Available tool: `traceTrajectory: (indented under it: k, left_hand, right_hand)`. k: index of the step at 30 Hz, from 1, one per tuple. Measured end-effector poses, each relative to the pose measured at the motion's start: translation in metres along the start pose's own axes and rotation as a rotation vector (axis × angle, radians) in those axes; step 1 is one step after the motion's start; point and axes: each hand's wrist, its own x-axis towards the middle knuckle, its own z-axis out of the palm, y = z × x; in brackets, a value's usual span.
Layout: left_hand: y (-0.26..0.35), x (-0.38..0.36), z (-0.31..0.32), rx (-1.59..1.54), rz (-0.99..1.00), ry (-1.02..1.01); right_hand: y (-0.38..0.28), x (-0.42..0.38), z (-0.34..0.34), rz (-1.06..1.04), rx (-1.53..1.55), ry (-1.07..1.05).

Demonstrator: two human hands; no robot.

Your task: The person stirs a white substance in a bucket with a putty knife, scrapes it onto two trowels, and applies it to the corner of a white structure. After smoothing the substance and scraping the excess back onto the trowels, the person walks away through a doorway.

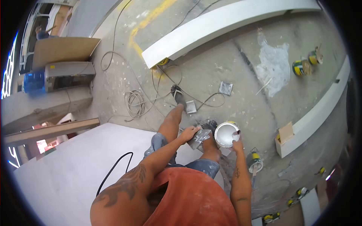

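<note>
My left hand (189, 133) is closed on the edge of a flat grey plate (200, 137) smeared with white, held over my lower legs. To its right is a round bucket (224, 136) with white paste inside. My right hand (237, 145) is at the bucket's near right rim, fingers curled around a tool with a dark handle (236, 132) that overlaps the white paste. The working end of that tool is hidden.
Long white panels (222, 28) lie across the concrete floor. A coiled cable (134, 103) lies near my sandalled foot (176, 91). A paint-stained plastic sheet (273, 64), tubs (301, 67) and another bucket (255, 165) stand right. A white board (83, 165) is at left.
</note>
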Motion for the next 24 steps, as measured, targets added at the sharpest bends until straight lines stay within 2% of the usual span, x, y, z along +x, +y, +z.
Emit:
traceTrajectory:
  k: [1,2,3,4,5,6,8,10,12,14,15,16,17,19,21,23,24]
  left_hand:
    - [-0.006,0.004,-0.014,0.064,-0.065,-0.016]
    - [-0.009,0.007,-0.029,0.038,-0.055,-0.016]
    - [-0.014,0.007,-0.041,0.038,-0.039,-0.005]
    - [-0.018,0.009,-0.053,0.036,-0.026,0.009]
    - [-0.021,0.011,-0.064,-0.005,-0.036,0.016]
    - [-0.023,0.015,-0.077,-0.118,-0.005,0.020]
    - [-0.021,0.028,-0.112,-0.267,0.020,0.044]
    - [-0.013,0.037,-0.151,-0.270,0.216,0.149]
    - [-0.005,0.040,-0.193,-0.453,0.148,0.146]
    - [-0.020,0.050,-0.235,-0.646,0.096,0.149]
    - [-0.045,0.064,-0.247,-0.506,0.161,0.249]
    - [-0.048,0.068,-0.263,-0.458,0.170,0.305]
    - [-0.032,0.055,-0.295,-0.408,0.176,0.363]
    - [-0.027,0.002,-0.342,-0.869,-0.162,0.369]
    - [-0.106,0.019,-0.335,-1.114,-0.221,0.373]
    - [-0.133,-0.001,-0.341,-1.129,-0.265,0.533]
    - [-0.136,-0.011,-0.348,-1.175,-0.305,0.577]
  right_hand:
    - [-0.008,0.001,0.006,0.041,-0.043,-0.019]
    - [-0.004,0.007,0.015,-0.056,-0.035,0.035]
    - [-0.025,-0.003,0.022,-0.065,-0.066,0.038]
    - [-0.047,-0.020,0.035,0.007,-0.044,0.051]
    - [-0.062,-0.033,0.047,0.086,-0.031,0.060]
    - [-0.074,-0.039,0.059,0.085,-0.075,0.059]
    - [-0.087,-0.029,0.088,0.080,0.062,0.078]
    - [-0.116,-0.027,0.114,0.149,0.041,0.064]
    - [-0.141,-0.019,0.141,0.213,-0.001,0.055]
    - [-0.171,-0.015,0.174,0.259,0.097,0.066]
    - [-0.187,-0.011,0.191,0.242,0.040,0.062]
    - [-0.200,-0.007,0.206,0.251,0.060,0.032]
    - [-0.244,-0.013,0.212,0.298,0.085,0.004]
    - [-0.272,-0.014,0.249,0.259,0.053,-0.019]
    - [-0.308,-0.019,0.298,0.184,0.078,-0.100]
    - [-0.337,-0.019,0.338,0.122,0.032,-0.165]
    - [-0.391,-0.025,0.349,0.111,0.040,-0.230]
